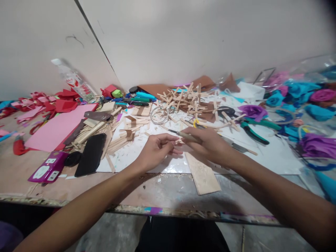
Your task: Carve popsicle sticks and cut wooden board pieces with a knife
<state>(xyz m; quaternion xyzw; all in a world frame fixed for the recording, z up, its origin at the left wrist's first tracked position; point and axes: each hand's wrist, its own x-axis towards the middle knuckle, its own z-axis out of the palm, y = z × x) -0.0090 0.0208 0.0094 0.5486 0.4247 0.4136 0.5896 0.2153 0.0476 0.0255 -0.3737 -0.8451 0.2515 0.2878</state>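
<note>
My left hand (157, 148) pinches a small pale wooden piece (179, 140) between thumb and fingers, over the white sheet (126, 161). Close against it, my right hand (210, 143) is closed around a slim tool with a dark narrow tip and a pale handle (188, 135), its tip pointing left above the left fingers. Whether the tool is a craft knife I cannot tell. Below the hands lies a flat wooden board (203, 175), reaching past the sheet's near edge. Just beyond is a heap of crossed wooden sticks (187, 99).
Loose wooden strips (123, 138), a black phone (90, 154) and a purple case (48, 168) lie left. Green-handled pliers (254, 133) and a knife blade (237, 147) lie right, before paper flowers (299, 91). A plastic bottle (76, 82) leans at the wall.
</note>
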